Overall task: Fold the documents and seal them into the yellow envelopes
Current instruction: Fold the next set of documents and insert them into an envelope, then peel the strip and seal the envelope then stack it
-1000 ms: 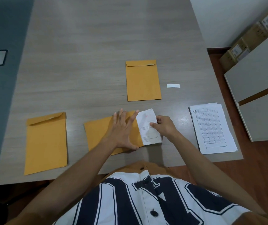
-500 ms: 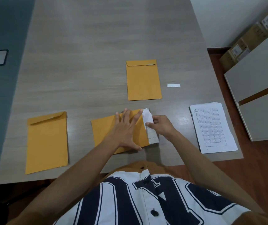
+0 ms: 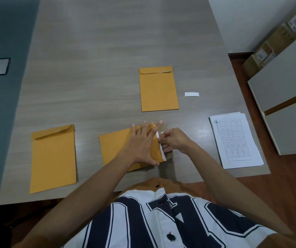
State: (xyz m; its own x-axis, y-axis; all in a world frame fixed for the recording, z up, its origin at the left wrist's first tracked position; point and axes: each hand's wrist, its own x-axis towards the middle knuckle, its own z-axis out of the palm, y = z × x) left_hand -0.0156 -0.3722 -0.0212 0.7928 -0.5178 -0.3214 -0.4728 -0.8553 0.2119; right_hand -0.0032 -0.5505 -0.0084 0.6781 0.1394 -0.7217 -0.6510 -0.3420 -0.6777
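Fingers (image 3: 155, 133) on smooth rectangular envelope (image 3: 115, 145)

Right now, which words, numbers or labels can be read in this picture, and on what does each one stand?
printed sheets: handwritten mark at the top left corner, perhaps "2"; the grid print is too small to read.
cardboard boxes: white labels, too blurred to read.
shirt: large dark letters, cut off, unreadable.

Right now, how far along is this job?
Apparently done: the far yellow envelope, flap down. In hand: left hand flattens the middle yellow envelope; right hand pinches the folded white document, nearly inside. Left: sealing it, the left-side yellow envelope, the stack of printed sheets.
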